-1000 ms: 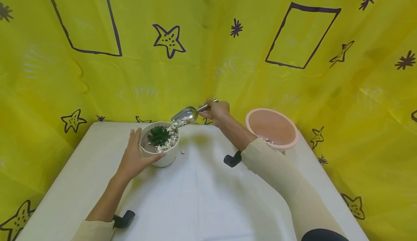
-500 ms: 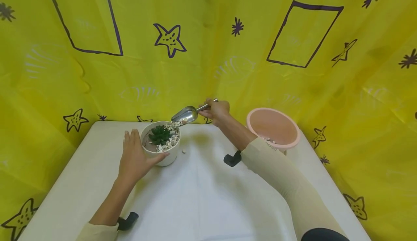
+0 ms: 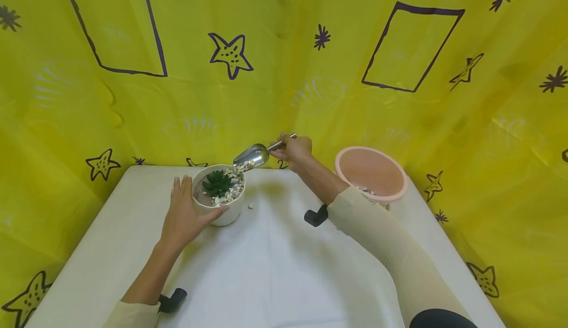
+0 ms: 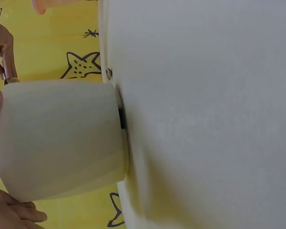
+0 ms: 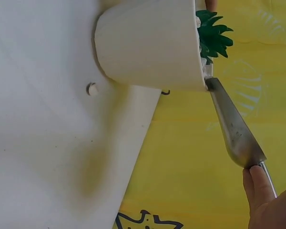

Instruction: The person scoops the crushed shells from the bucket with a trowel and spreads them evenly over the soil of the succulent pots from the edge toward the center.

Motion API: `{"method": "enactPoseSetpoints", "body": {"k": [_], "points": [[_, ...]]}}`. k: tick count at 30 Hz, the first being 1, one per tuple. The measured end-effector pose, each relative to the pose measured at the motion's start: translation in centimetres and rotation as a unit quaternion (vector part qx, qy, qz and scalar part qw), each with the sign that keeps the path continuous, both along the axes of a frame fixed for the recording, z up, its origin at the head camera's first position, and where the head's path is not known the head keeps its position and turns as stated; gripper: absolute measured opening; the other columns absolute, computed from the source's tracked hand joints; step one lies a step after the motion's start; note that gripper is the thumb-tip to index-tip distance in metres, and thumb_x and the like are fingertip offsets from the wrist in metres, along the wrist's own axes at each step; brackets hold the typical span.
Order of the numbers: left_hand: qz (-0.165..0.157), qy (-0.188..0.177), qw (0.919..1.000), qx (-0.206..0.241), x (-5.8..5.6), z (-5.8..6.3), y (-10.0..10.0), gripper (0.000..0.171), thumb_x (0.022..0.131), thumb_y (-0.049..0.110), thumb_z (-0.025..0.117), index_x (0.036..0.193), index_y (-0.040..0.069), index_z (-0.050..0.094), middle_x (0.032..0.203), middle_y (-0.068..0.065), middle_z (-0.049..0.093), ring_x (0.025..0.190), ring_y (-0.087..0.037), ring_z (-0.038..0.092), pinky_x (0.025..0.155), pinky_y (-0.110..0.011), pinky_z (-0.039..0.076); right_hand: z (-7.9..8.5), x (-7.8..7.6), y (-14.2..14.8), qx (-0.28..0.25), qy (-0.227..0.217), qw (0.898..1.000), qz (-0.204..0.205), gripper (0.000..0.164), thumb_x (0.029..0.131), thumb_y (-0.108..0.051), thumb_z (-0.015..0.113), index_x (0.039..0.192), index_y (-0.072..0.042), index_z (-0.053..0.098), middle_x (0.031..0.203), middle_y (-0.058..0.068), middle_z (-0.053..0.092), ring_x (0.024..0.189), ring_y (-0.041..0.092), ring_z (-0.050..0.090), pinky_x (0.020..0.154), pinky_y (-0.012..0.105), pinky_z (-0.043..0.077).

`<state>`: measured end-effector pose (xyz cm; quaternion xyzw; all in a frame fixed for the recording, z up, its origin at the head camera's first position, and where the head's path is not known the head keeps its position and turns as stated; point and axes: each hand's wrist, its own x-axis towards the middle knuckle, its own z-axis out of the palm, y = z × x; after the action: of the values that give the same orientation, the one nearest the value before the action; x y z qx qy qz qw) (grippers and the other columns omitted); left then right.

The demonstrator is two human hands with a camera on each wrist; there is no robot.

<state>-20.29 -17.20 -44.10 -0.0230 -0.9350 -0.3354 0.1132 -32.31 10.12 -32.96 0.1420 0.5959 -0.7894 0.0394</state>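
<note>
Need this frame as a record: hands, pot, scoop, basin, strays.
left hand: holds white pot
right hand: grips metal scoop by its handle
scoop: tip at pot's rim, white pebbles at its mouth
pot: on table, holding green plant and more pebbles
basin: pink, right side of table, small bits inside
stray pebble: one, on table near pot

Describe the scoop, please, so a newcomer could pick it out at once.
Near the far edge of the white table stands a white pot with a green plant. At the pot's rim is the scoop, in the right hand. Unlike the pot and pink bowl, it is shiny metal.
</note>
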Motion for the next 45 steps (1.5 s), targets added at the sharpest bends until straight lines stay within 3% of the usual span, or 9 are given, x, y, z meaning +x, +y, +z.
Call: {"method": "enactPoseSetpoints", "body": {"k": [4,11,17,22,30,39,45], "points": [[-0.020,0.002,0.9998,-0.002,-0.4,-0.3,-0.6,0.128,0.081,0.059,0.085,0.163,-0.010,0.015,0.170,-0.032,0.012,0.157,-0.049,0.003,0.115,-0.074,0.025,0.0,-0.1,-0.1,-0.002,0.003,1.000,-0.004,0.031,0.110,-0.012,0.058,0.128,0.013,0.058,0.121,0.033,0.069,0.108,0.040,0.072,0.076,0.034,0.063],[-0.045,0.007,0.9986,-0.024,-1.0,-0.3,-1.2,0.126,0.083,0.060,0.083,0.163,-0.010,0.015,0.170,-0.032,0.013,0.157,-0.049,0.004,0.113,-0.076,0.025,-0.2,-0.1,-0.4,0.002,0.017,1.000,-0.012,0.031,0.110,-0.012,0.058,0.126,0.014,0.059,0.120,0.033,0.070,0.108,0.040,0.073,0.074,0.033,0.064],[0.006,-0.009,0.9992,-0.038,0.1,-0.1,0.1,0.137,0.079,0.068,0.082,0.161,-0.015,0.010,0.167,-0.038,0.013,0.155,-0.054,0.007,0.113,-0.074,0.027,-0.4,0.0,-0.3,-0.007,0.019,1.000,-0.011,0.032,0.110,-0.012,0.057,0.128,0.015,0.058,0.123,0.034,0.068,0.110,0.041,0.072,0.075,0.033,0.063],[0.054,-0.001,0.9980,-0.033,0.5,0.0,1.5,0.139,0.076,0.067,0.085,0.161,-0.015,0.011,0.166,-0.039,0.016,0.155,-0.054,0.008,0.120,-0.068,0.019,-0.4,0.0,-0.3,-0.008,0.027,1.000,-0.011,0.032,0.110,-0.011,0.056,0.127,0.015,0.057,0.124,0.035,0.067,0.111,0.041,0.071,0.076,0.034,0.063],[0.084,-0.003,0.9959,-0.035,0.4,-0.2,2.2,0.135,0.077,0.065,0.085,0.159,-0.018,0.017,0.164,-0.039,0.022,0.156,-0.052,0.010,0.123,-0.063,0.017,-0.4,0.1,-0.5,-0.014,0.018,1.000,-0.013,0.032,0.110,-0.012,0.056,0.128,0.015,0.058,0.124,0.034,0.067,0.116,0.042,0.069,0.077,0.034,0.063],[0.056,0.024,0.9979,-0.022,-0.1,-0.7,1.3,0.130,0.077,0.061,0.087,0.160,-0.014,0.021,0.165,-0.037,0.022,0.155,-0.052,0.013,0.113,-0.072,0.030,-0.4,0.1,-0.6,-0.012,0.018,1.000,-0.015,0.031,0.110,-0.012,0.057,0.127,0.014,0.057,0.122,0.033,0.068,0.113,0.040,0.071,0.078,0.034,0.063],[0.019,0.003,0.9998,-0.004,-0.7,-0.6,0.2,0.129,0.079,0.063,0.086,0.163,-0.007,0.019,0.168,-0.035,0.014,0.154,-0.054,0.016,0.103,-0.079,0.038,-0.3,0.1,-0.5,-0.020,0.025,0.999,-0.010,0.032,0.110,-0.012,0.056,0.129,0.014,0.056,0.131,0.036,0.063,0.117,0.041,0.069,0.079,0.034,0.063]]}}
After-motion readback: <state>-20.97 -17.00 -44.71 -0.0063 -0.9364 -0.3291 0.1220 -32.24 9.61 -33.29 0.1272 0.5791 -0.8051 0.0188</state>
